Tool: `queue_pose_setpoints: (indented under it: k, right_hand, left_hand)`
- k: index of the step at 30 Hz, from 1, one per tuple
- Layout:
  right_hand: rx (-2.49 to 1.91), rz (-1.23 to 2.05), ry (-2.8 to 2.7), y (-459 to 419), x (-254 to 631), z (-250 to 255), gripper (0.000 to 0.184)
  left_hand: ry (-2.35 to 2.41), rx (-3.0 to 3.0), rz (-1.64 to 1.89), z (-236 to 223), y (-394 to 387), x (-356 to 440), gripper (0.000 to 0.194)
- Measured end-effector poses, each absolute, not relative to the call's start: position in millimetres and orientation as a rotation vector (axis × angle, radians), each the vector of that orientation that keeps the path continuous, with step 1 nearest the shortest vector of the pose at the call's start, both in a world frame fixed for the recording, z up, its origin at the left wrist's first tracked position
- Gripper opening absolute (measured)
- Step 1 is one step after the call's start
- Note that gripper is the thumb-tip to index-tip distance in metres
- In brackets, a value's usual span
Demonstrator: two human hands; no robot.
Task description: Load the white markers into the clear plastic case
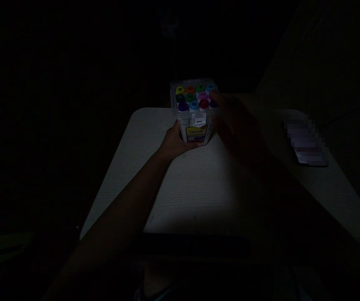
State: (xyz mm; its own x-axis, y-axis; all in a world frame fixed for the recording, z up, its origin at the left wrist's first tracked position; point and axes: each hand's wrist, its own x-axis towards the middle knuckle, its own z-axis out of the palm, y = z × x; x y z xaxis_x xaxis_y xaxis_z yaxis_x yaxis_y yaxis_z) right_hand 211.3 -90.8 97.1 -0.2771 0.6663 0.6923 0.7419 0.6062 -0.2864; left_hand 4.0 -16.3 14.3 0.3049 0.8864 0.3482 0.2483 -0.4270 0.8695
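Note:
A clear plastic marker box (195,121) stands upright on a white table (192,192), lit in an otherwise dark scene. Several coloured marker caps (194,97) show at its top. My left hand (176,144) wraps round the lower left side of the box and grips it. My right hand (236,125) is in shadow at the box's upper right. Its fingertips reach the caps at the right edge. Whether they pinch a marker is too dark to tell.
A flat blurred object (307,142) lies on the table at the right. A dark strip (195,246) runs along the table's near edge. The surroundings are nearly black. A dim slanted surface (324,54) rises at the upper right.

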Motion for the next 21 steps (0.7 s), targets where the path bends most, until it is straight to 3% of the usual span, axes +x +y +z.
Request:
queue_pose_setpoints:
  k: [9,17,21]
  right_hand:
    - [-1.090,-0.039,-1.923,-91,214,98,0.049]
    - [-1.225,0.288,-1.805,-98,220,106,0.062]
    - [-1.255,0.393,-1.839,-99,221,102,0.059]
  left_hand:
    - [1.115,1.879,0.891,23,-22,3,0.087]
    - [0.984,1.931,0.893,13,-16,2,0.076]
    - [0.906,1.910,0.882,14,-18,2,0.071]
